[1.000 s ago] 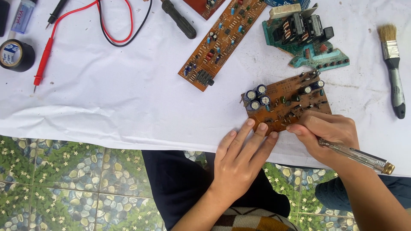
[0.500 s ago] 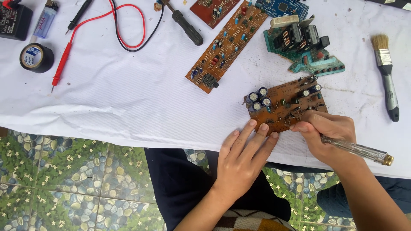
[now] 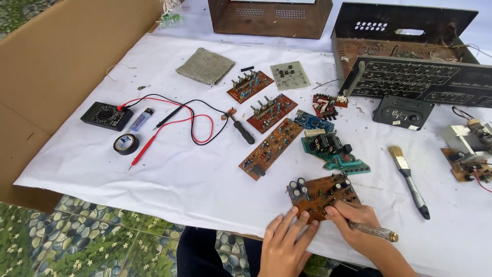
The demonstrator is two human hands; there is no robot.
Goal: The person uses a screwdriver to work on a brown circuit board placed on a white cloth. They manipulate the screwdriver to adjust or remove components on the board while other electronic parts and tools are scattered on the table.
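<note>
A brown circuit board [image 3: 320, 193] with several capacitors lies near the front edge of the white cloth [image 3: 205, 179]. My left hand [image 3: 287, 246] rests flat beside it, fingertips touching its near left edge. My right hand [image 3: 356, 220] is closed on a clear-handled screwdriver [image 3: 374, 232], its tip end hidden under my fingers at the board's near edge.
A paintbrush [image 3: 410, 179] lies to the right. Several other boards [image 3: 270, 147], a black screwdriver [image 3: 241, 129], a multimeter [image 3: 106, 116] with red and black leads, a tape roll [image 3: 125, 144], a grey pad [image 3: 205, 65] and opened metal chassis [image 3: 410, 66] sit farther back. Cardboard [image 3: 61, 61] flanks the left.
The camera has tilted up, bringing the far table and chassis into view. Both hands stay at the brown board in much the same pose.
</note>
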